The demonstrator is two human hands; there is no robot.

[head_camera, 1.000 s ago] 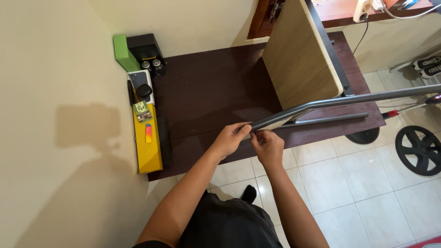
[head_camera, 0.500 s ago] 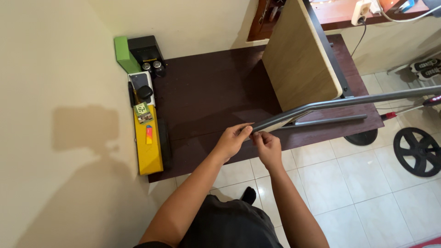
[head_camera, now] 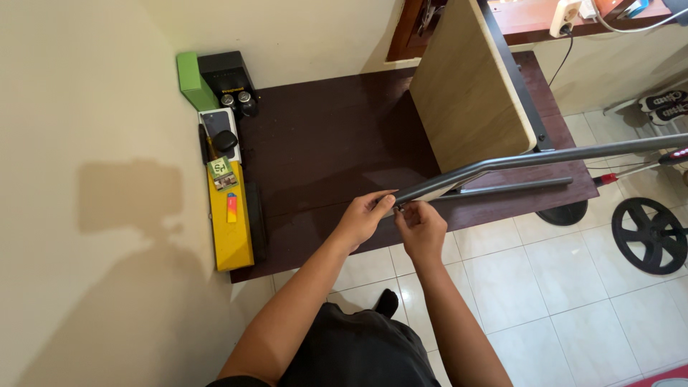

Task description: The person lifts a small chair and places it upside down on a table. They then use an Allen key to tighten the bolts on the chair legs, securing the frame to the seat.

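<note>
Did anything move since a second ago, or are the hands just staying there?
Hardly anything moved. The left hand and right hand still pinch the near end of the grey metal tube over the dark board, at most a tiny shift. The wooden panel and yellow box stayed put.

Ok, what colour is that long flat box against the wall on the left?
Yellow: the long flat box shows best in the head view, lying beside the dark brown board.
</note>
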